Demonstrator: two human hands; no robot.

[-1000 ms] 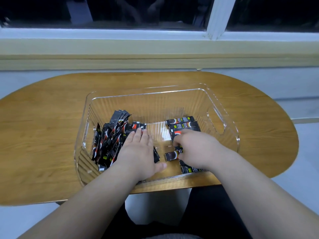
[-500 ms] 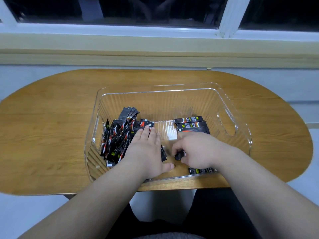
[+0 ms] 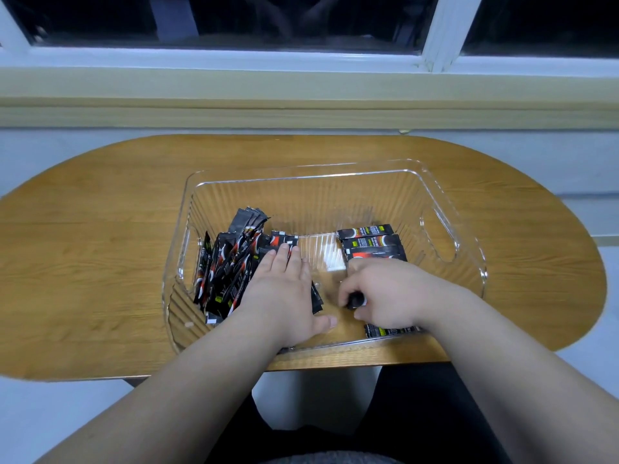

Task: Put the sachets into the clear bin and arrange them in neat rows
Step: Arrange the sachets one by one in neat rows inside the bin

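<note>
Arranging underway: left hand [image 3: 284,289] flat on the loose pile [image 3: 231,262], right hand [image 3: 388,289] pinching one sachet [image 3: 356,300]. Next, square it into the row [image 3: 371,242] near the clear bin [image 3: 469,249]'s right wall.

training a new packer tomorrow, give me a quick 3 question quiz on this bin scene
1. True or false: the left hand lies flat on the loose pile of sachets in the clear bin.
2. What does the right hand pinch? A) one sachet B) the bin's rim C) nothing
3. Fill in: the neat row of sachets lies on the bin's ____ side.

Key: 1 true; 2 A; 3 right
</note>
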